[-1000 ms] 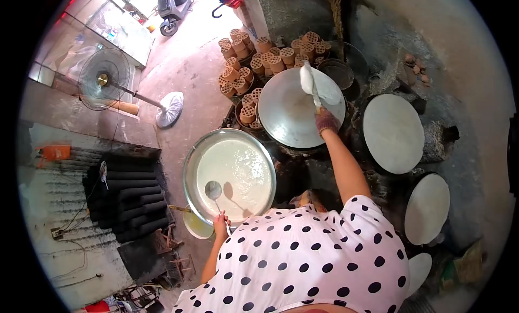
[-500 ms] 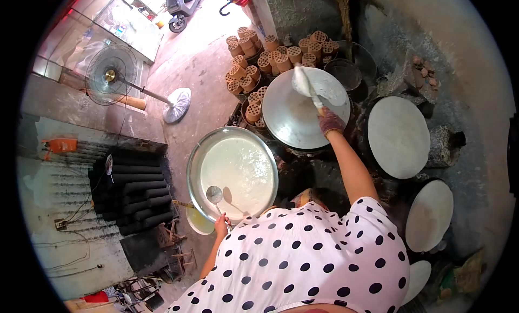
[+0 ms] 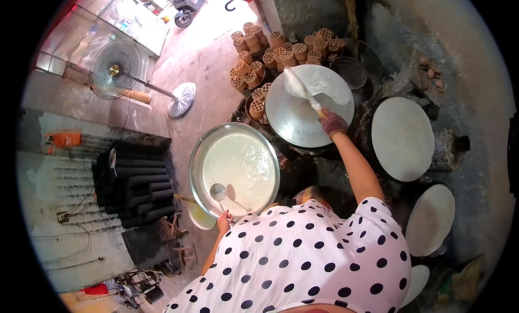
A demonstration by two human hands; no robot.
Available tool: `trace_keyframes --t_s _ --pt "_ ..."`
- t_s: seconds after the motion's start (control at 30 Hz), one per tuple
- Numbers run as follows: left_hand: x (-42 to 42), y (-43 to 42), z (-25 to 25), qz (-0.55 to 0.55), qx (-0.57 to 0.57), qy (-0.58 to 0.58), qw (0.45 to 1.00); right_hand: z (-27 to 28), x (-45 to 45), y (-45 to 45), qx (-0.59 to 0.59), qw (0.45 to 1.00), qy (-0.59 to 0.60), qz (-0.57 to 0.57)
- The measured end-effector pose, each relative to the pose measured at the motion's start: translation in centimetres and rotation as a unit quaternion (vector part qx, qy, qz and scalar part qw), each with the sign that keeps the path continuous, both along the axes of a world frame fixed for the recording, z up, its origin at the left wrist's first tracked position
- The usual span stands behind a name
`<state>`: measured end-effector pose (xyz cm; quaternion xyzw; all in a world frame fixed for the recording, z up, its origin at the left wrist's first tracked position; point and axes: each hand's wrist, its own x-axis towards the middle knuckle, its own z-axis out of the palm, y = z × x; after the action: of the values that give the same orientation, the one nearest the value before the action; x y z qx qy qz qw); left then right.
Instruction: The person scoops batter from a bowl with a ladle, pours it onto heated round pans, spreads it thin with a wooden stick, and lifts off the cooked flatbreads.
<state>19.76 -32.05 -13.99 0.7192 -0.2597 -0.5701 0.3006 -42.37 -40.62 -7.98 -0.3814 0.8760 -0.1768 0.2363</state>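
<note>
My right hand [image 3: 334, 123], in a dark reddish glove, is closed round the handle of a spreader [image 3: 306, 94]. The spreader's broad end, coated in white batter, lies over the far left part of a round metal griddle [image 3: 289, 118]. A thin white batter patch [image 3: 330, 89] covers the griddle's far right part. Bare, my left hand [image 3: 224, 220] grips a ladle [image 3: 218, 192] by its handle at the near rim of a wide metal basin [image 3: 193, 175]. The ladle's bowl hangs above the white batter [image 3: 238, 162] in the basin, casting a shadow on it.
Right of my arm are round griddles covered in white, one [image 3: 403, 139] behind another [image 3: 431, 220]. Perforated clay-coloured briquettes [image 3: 251, 75] are stacked beyond the basin. A standing fan [image 3: 114, 70] and stacked black cylinders [image 3: 138, 186] are at left.
The spreader's coated end has swept a little left across the griddle, its handle turning with my right hand. My left hand still holds the ladle over the basin. The whole view has shifted slightly.
</note>
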Motion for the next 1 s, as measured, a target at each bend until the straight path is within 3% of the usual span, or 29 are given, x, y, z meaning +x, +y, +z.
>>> trace_keyframes --t_s 0.03,0.13,0.17,0.2,0.27,0.3,0.37,0.47,0.53,0.57,0.6,0.7,0.87,0.93,1.0 --pt "0.3 0.0 -0.6 0.017 -0.006 0.019 1.000 0.5 0.1 0.5 -0.027 0.996 -0.084 0.023" --pt "0.2 0.0 -0.7 0.040 -0.014 0.045 0.998 1.5 -2.2 1.9 -0.041 0.995 -0.068 0.064" --pt "0.1 0.3 -0.4 0.045 -0.013 0.050 0.998 -2.4 -4.4 1.5 -0.111 0.991 -0.064 0.044" --pt "0.2 0.7 0.0 0.050 -0.011 0.046 0.998 -1.4 -4.5 1.9 -0.159 0.973 -0.157 -0.060" --pt "-0.4 0.8 0.5 0.038 0.000 0.031 0.999 1.8 -4.2 1.2 -0.087 0.990 -0.036 -0.107" --pt "-0.3 0.9 0.1 0.047 -0.005 0.038 0.998 -0.1 -4.1 0.5 -0.087 0.990 -0.037 -0.107" --pt "-0.6 1.2 0.1 0.054 -0.005 0.027 0.998 -4.7 -3.3 -1.1 -0.061 0.997 -0.023 0.028" --pt "-1.2 1.9 0.5 0.071 0.000 0.019 0.997 0.3 -1.6 1.6 -0.053 0.990 -0.094 0.088" --pt "-1.7 2.2 0.8 0.084 0.003 0.020 0.996 0.4 -3.8 2.7 -0.109 0.983 -0.090 0.118" --pt "-1.9 2.3 1.3 0.057 0.002 0.004 0.998 1.1 -4.6 2.2 -0.082 0.985 -0.145 0.049" --pt "-1.8 2.8 1.8 0.029 0.004 -0.014 0.999 2.5 -4.3 1.6 -0.096 0.988 -0.119 -0.003" --pt "-2.3 2.9 2.4 0.056 0.027 0.006 0.998 3.0 -3.7 0.4 -0.081 0.995 -0.061 -0.010" --pt "-3.1 3.9 2.7 0.098 0.002 0.024 0.995 -0.3 -5.5 2.9 -0.106 0.970 -0.091 0.198" --pt "-3.8 4.0 3.2 0.113 0.015 0.034 0.993 0.6 -7.0 2.4 -0.085 0.967 -0.146 0.189" --pt "-3.8 4.6 3.2 0.081 0.015 0.029 0.996 0.1 -7.4 0.6 -0.110 0.987 -0.119 0.015"
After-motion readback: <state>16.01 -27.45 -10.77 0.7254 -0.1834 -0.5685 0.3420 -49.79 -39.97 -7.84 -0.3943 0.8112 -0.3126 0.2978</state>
